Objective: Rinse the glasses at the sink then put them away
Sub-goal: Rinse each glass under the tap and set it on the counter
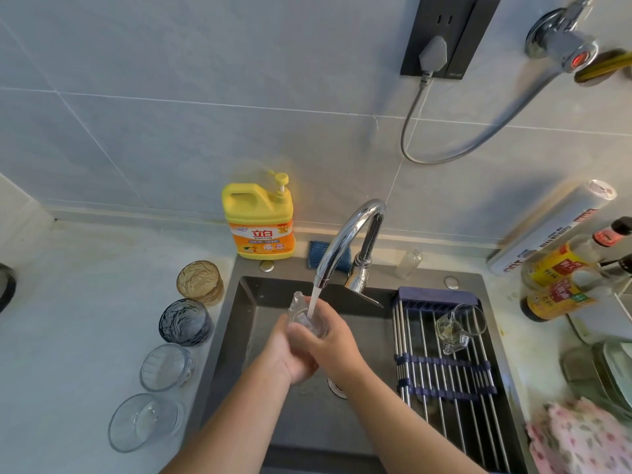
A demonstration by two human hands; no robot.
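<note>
Currently, left hand (290,355) and right hand (330,338) are gripping 1 glass (302,316) under the tap (345,234), 4 glasses (186,321) seemingly waiting on the worktop (85,302).

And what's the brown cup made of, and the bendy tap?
The brown cup looks like tinted glass: you can see through it, and it has a rippled pattern. The tap looks like polished metal, probably chrome-plated: it is mirror-shiny with bright reflections.
</note>
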